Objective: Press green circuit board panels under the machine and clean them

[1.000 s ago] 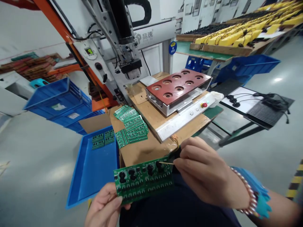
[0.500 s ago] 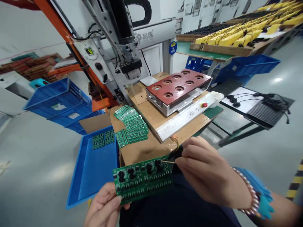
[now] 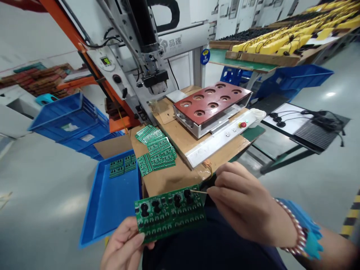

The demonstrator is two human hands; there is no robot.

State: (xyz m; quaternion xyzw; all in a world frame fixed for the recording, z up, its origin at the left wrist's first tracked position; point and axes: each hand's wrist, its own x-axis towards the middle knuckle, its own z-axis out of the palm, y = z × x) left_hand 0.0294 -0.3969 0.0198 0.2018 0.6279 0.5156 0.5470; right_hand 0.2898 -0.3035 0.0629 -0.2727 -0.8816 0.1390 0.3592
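While your left hand (image 3: 123, 243) grips the green circuit board (image 3: 170, 214) by its left end, in front of the worktop (image 3: 160, 184), your right hand (image 3: 244, 206) has its fingers pinched narrow on a thin stick (image 3: 200, 192). Compared with one second earlier, the board sits slightly further left in view, and the stick's tip, previously over the rightmost upper black blob (image 3: 187, 194), is now at its right edge; the boards in the blue tray (image 3: 112, 202) are unchanged.
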